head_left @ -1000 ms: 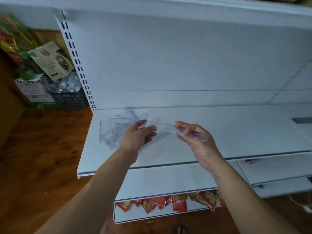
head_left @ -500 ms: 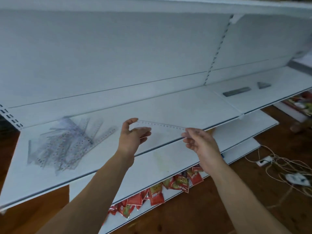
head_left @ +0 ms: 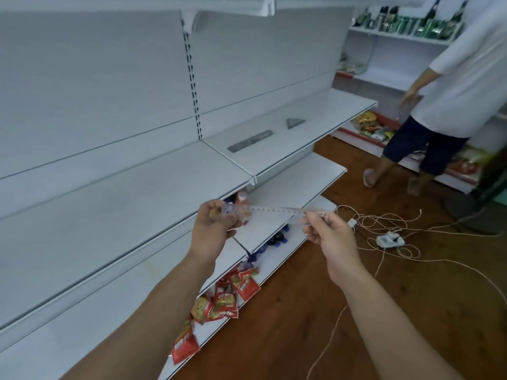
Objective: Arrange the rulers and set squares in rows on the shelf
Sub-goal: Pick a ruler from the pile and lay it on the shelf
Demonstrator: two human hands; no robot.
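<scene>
A clear plastic ruler stretches level between my two hands, out in front of the shelf edge. My left hand pinches its left end, and my right hand pinches its right end. On the white shelf further right, a stack of rulers lies flat, with a set square stack just beyond it. The pile of loose rulers is out of view.
Red snack packets hang off the lower shelf. Cables and a power strip lie on the wooden floor at right. A person in a white shirt stands at far right by another shelf.
My view has swung right, away from the loose pile. Both hands have carried the clear ruler rightwards and off the shelf front, still holding its ends.
</scene>
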